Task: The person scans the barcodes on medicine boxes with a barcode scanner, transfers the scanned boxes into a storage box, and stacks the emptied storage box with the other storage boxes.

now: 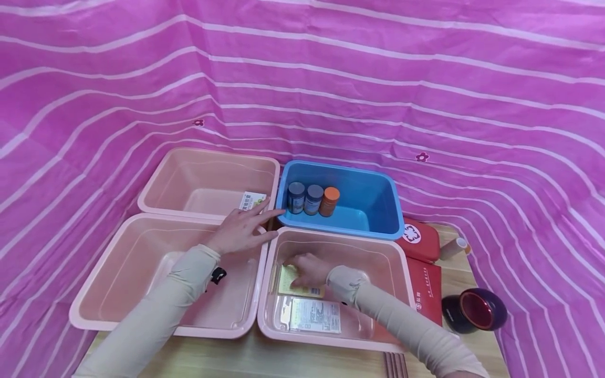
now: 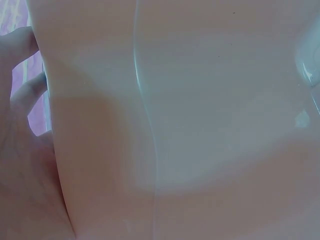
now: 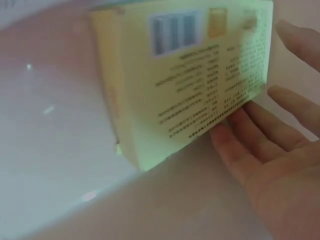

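My right hand (image 1: 309, 270) is down in the front right pink bin, at a yellow printed box (image 1: 285, 283). In the right wrist view, the fingertips (image 3: 240, 120) reach to the long edge of that box, and the thumb lies just beyond its end. A silvery-white printed box (image 1: 315, 316) lies nearer the bin's front wall. My left hand (image 1: 241, 228) is spread over the rims where the bins meet, fingertips by the blue bin (image 1: 373, 231). From the left wrist, its fingers show beside the pink bin wall (image 2: 100, 125).
Two dark-capped bottles (image 1: 296, 197) and an orange-capped bottle (image 1: 329, 202) stand in the blue bin. A white box (image 1: 252, 199) lies in the back left pink bin (image 1: 160, 168). At right are a red case (image 1: 427, 241), a red box (image 1: 427, 289) and a dark cup (image 1: 482, 310).
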`<state>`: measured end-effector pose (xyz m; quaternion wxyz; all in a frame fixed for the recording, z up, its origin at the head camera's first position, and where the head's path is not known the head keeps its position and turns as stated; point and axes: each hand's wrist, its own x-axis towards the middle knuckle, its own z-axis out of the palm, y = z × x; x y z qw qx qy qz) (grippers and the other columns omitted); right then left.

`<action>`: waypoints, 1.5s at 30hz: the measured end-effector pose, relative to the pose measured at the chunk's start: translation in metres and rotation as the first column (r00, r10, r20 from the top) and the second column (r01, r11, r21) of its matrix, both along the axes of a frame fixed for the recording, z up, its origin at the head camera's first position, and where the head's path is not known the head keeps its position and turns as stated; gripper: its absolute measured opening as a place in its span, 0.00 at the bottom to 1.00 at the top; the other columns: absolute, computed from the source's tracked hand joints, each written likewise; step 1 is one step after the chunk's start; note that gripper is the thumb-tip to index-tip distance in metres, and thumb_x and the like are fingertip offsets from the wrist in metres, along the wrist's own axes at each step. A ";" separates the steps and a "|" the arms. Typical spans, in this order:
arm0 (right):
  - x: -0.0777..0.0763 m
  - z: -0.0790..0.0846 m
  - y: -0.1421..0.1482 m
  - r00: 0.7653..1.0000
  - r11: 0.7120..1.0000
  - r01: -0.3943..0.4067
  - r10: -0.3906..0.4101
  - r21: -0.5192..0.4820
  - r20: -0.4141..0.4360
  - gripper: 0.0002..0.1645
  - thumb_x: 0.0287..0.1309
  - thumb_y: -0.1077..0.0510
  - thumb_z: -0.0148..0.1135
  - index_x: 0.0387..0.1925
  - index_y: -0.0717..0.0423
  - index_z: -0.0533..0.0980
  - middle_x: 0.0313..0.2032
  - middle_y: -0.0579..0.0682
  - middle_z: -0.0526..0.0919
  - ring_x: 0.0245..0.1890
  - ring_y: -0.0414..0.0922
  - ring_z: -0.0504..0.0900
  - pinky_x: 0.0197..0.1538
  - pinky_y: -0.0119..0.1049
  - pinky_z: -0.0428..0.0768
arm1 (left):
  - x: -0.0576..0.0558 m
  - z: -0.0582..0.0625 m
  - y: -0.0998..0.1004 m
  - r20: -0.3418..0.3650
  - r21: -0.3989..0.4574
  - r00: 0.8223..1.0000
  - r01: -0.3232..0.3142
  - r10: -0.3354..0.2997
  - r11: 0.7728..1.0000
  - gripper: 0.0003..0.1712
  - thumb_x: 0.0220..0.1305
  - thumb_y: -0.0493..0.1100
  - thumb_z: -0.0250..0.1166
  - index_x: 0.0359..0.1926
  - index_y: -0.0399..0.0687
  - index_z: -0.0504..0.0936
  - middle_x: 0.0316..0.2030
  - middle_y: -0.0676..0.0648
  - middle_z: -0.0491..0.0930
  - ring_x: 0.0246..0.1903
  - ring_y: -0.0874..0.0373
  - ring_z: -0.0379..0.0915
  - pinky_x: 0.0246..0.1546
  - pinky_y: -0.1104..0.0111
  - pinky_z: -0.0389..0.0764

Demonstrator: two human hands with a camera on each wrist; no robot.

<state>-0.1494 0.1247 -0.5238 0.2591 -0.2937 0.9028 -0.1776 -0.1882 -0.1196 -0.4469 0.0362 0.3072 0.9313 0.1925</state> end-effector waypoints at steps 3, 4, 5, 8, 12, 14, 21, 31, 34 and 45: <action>0.003 -0.002 -0.002 0.999 1.000 0.028 -0.028 -0.006 0.037 0.37 0.54 0.49 0.79 0.65 0.43 0.78 0.56 0.40 0.85 0.52 0.38 0.80 0.65 0.38 0.78 | 0.000 0.000 0.001 -0.007 -0.004 1.000 0.000 0.000 1.000 0.38 0.70 0.67 0.59 0.77 0.70 0.63 0.80 0.41 0.54 0.61 0.43 0.80 0.58 0.46 0.73; 0.003 -0.003 -0.003 0.998 0.999 0.034 -0.034 -0.009 0.046 0.37 0.53 0.49 0.79 0.65 0.43 0.78 0.57 0.40 0.85 0.53 0.38 0.80 0.66 0.39 0.77 | 0.000 0.001 0.001 -0.006 -0.006 1.000 -0.002 0.002 1.000 0.38 0.70 0.67 0.59 0.77 0.71 0.63 0.80 0.41 0.53 0.61 0.43 0.80 0.58 0.46 0.73; 0.003 -0.003 -0.004 0.997 0.999 0.050 -0.049 -0.010 0.060 0.37 0.53 0.49 0.80 0.65 0.43 0.78 0.57 0.40 0.84 0.54 0.38 0.79 0.67 0.40 0.76 | 0.000 0.001 0.001 0.000 -0.007 1.000 -0.006 0.006 1.000 0.38 0.70 0.67 0.59 0.78 0.71 0.63 0.81 0.41 0.53 0.61 0.43 0.79 0.58 0.46 0.73; 0.002 -0.005 -0.005 0.996 0.997 0.072 -0.072 0.010 0.060 0.37 0.52 0.49 0.80 0.65 0.42 0.78 0.58 0.40 0.84 0.56 0.39 0.79 0.68 0.41 0.75 | 0.000 0.002 0.001 0.015 -0.009 1.000 -0.012 0.012 1.000 0.38 0.70 0.67 0.59 0.78 0.72 0.63 0.81 0.42 0.52 0.63 0.43 0.78 0.59 0.47 0.72; 0.001 -0.006 -0.006 0.998 0.997 0.059 -0.060 0.043 0.033 0.36 0.52 0.48 0.80 0.64 0.44 0.79 0.55 0.40 0.83 0.52 0.38 0.76 0.66 0.38 0.76 | 0.001 0.003 0.002 0.023 -0.005 1.000 -0.008 0.008 1.000 0.38 0.70 0.67 0.59 0.78 0.71 0.63 0.81 0.41 0.52 0.63 0.43 0.78 0.58 0.47 0.72; 0.002 -0.005 -0.006 0.999 0.998 0.042 -0.043 0.041 0.020 0.35 0.53 0.49 0.79 0.63 0.45 0.80 0.52 0.41 0.81 0.50 0.38 0.74 0.64 0.36 0.75 | 0.001 0.003 0.002 0.021 -0.004 1.000 -0.007 0.008 1.000 0.38 0.70 0.67 0.59 0.78 0.71 0.63 0.81 0.41 0.52 0.65 0.42 0.76 0.58 0.47 0.72; 0.011 0.003 -0.007 1.000 1.000 0.014 -0.014 0.022 -0.001 0.23 0.55 0.53 0.78 0.53 0.42 0.83 0.45 0.37 0.80 0.46 0.36 0.74 0.59 0.33 0.76 | -0.001 0.003 0.003 0.035 -0.010 0.999 -0.014 0.014 1.000 0.39 0.69 0.68 0.59 0.78 0.72 0.62 0.81 0.42 0.52 0.69 0.39 0.71 0.61 0.45 0.71; 0.012 0.027 0.005 0.991 1.000 0.008 -0.008 -0.005 0.135 0.21 0.56 0.58 0.77 0.52 0.39 0.86 0.42 0.32 0.85 0.44 0.34 0.80 0.56 0.33 0.79 | -0.002 0.000 0.002 0.033 -0.020 0.999 -0.015 0.016 1.000 0.39 0.70 0.69 0.58 0.78 0.73 0.61 0.81 0.41 0.52 0.69 0.38 0.70 0.61 0.43 0.71; 0.010 0.039 0.015 0.992 0.998 0.009 -0.001 -0.060 0.125 0.18 0.56 0.57 0.77 0.50 0.41 0.87 0.41 0.33 0.87 0.41 0.34 0.81 0.52 0.31 0.80 | -0.002 0.000 0.002 0.039 -0.020 0.999 -0.017 0.018 1.000 0.39 0.70 0.68 0.58 0.78 0.73 0.61 0.81 0.42 0.52 0.69 0.38 0.70 0.62 0.43 0.71; 0.012 0.103 0.066 0.998 0.973 0.065 -0.059 -0.221 0.032 0.20 0.58 0.60 0.75 0.54 0.52 0.85 0.48 0.45 0.87 0.46 0.42 0.84 0.52 0.41 0.86 | -0.002 0.000 0.002 0.039 -0.015 0.999 -0.014 0.014 1.000 0.39 0.70 0.68 0.59 0.78 0.72 0.61 0.81 0.41 0.52 0.66 0.39 0.74 0.60 0.44 0.71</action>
